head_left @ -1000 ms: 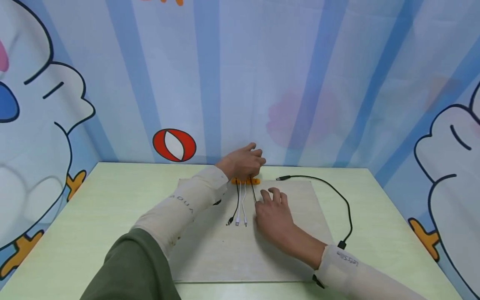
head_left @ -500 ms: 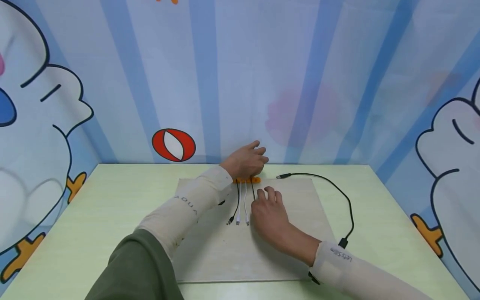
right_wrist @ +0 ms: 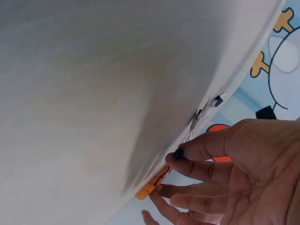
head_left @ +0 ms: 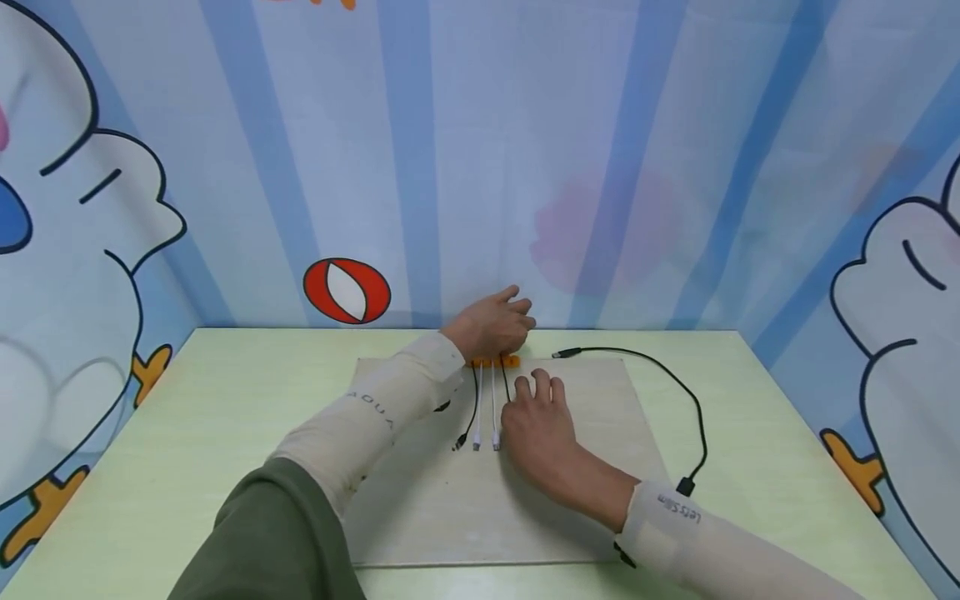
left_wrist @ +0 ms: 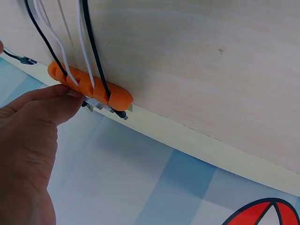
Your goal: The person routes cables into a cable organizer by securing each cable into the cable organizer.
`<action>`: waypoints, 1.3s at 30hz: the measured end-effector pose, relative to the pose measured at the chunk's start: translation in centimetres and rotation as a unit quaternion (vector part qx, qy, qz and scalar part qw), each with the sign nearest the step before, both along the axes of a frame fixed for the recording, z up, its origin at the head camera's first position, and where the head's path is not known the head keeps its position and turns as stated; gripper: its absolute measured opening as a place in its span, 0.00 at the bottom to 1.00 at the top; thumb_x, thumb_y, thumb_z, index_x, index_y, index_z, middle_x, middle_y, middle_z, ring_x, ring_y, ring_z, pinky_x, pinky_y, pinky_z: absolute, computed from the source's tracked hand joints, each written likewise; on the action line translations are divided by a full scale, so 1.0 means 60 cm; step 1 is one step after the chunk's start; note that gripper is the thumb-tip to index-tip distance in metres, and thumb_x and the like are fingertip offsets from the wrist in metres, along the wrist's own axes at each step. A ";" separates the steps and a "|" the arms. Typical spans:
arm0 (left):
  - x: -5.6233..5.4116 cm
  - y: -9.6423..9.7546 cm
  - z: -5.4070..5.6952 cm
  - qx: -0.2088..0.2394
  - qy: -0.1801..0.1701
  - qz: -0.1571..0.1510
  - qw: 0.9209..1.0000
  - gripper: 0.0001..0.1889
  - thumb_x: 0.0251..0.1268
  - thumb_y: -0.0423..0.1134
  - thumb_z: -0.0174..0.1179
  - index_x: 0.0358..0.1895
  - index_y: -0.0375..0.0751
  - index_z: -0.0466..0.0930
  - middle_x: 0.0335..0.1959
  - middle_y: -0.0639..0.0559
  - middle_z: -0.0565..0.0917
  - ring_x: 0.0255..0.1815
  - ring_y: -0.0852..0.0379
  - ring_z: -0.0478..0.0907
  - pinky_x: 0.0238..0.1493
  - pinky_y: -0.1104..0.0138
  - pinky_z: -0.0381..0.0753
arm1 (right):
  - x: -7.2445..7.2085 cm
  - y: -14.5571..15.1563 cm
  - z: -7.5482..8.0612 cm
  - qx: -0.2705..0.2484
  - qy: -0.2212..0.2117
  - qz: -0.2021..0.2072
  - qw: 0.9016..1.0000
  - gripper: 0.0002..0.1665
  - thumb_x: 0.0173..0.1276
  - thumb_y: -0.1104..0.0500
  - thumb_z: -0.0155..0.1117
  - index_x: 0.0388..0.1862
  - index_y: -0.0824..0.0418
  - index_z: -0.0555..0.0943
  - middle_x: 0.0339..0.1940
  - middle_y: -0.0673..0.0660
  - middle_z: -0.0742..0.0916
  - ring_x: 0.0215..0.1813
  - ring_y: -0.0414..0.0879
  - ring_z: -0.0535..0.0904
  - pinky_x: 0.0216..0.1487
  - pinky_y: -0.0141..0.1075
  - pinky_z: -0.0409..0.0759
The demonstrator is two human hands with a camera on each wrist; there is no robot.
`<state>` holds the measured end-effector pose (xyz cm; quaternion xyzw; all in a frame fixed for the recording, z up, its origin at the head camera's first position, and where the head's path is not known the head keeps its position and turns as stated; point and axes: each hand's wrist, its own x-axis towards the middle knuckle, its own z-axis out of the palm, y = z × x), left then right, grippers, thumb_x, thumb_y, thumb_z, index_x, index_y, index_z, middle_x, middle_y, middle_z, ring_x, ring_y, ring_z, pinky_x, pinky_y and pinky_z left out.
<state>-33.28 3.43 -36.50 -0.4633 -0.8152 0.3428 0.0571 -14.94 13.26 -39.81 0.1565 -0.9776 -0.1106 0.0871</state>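
Note:
An orange cable holder (left_wrist: 121, 99) lies at the board's far edge, with two black and two white cables running through its slots. My left hand (head_left: 489, 327) reaches over it; in the left wrist view, thumb and finger pinch at its back edge where a black cable (left_wrist: 44, 40) comes through. Their grip partly hides that cable's end. In front of the holder my right hand (head_left: 542, 429) pinches the other end of this black cable, its dark tip (right_wrist: 177, 153) showing between thumb and forefinger. Two white cables (head_left: 478, 408) and another black cable (head_left: 474, 412) lie just left of it.
A pale board (head_left: 465, 517) lies on the light table (head_left: 225, 433). Right of it curves a loose black cable (head_left: 697, 408) with plugs at both ends. A striped blue backdrop (head_left: 487, 167) with cartoon figures stands directly behind the table.
My right hand has shifted slightly left with the black cable. The right-hand white cable was bowed and now lies straighter. My left hand has moved a little to the right.

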 end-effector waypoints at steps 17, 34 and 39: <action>0.021 -0.001 0.016 0.022 -0.013 0.023 0.999 0.13 0.90 0.37 0.59 0.49 0.58 0.93 0.64 0.62 0.88 0.73 0.53 0.76 0.92 0.50 0.59 | 0.005 -0.004 0.000 0.029 -0.006 -0.001 1.000 0.11 0.80 0.60 0.69 0.37 0.58 0.93 0.50 0.61 0.89 0.69 0.62 0.76 0.70 0.55 0.73; 0.037 0.037 -0.006 0.051 -0.005 -0.002 0.999 0.24 0.91 0.41 0.58 0.78 0.75 0.79 0.75 0.63 0.83 0.79 0.54 0.74 0.89 0.50 0.63 | 0.029 0.039 -0.013 -0.028 0.053 0.001 0.998 0.22 0.72 0.46 0.82 0.26 0.60 0.89 0.44 0.59 0.90 0.64 0.60 0.78 0.64 0.54 0.76; 0.038 0.053 -0.014 0.055 -0.003 -0.009 0.998 0.27 0.94 0.43 0.53 0.82 0.82 0.73 0.77 0.63 0.81 0.80 0.55 0.73 0.90 0.50 0.63 | 0.039 0.060 -0.017 -0.034 0.082 0.000 0.996 0.22 0.73 0.46 0.81 0.26 0.60 0.88 0.41 0.60 0.89 0.60 0.60 0.78 0.60 0.54 0.77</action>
